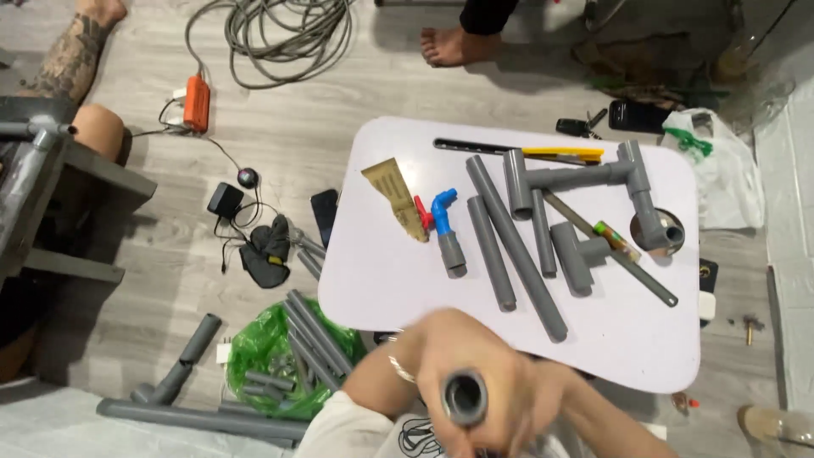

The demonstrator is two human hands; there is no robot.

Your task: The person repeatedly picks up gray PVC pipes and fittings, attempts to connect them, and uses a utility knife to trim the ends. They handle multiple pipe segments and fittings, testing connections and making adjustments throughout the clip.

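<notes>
A grey pipe (465,397) points end-on at the camera, low in the view, and both my hands are closed around it. My left hand (437,356), with a bracelet at the wrist, grips it from the left. From the right, my right hand (543,394) holds it too. Both hands are blurred. They hover over the near edge of a white table (373,280). On the table lie several grey pipes (515,246), a jointed grey pipe assembly (593,175), a blue tap with a red handle (443,210) and a piece of tan sandpaper (397,193).
A green bag (259,343) with pipe pieces and loose grey pipes (203,417) lie on the floor at left. A coiled cable (284,34), an orange power strip (197,103), a charger and a phone (640,116) lie around. Another person's bare foot (454,47) and a tattooed leg (72,55) are at the far side.
</notes>
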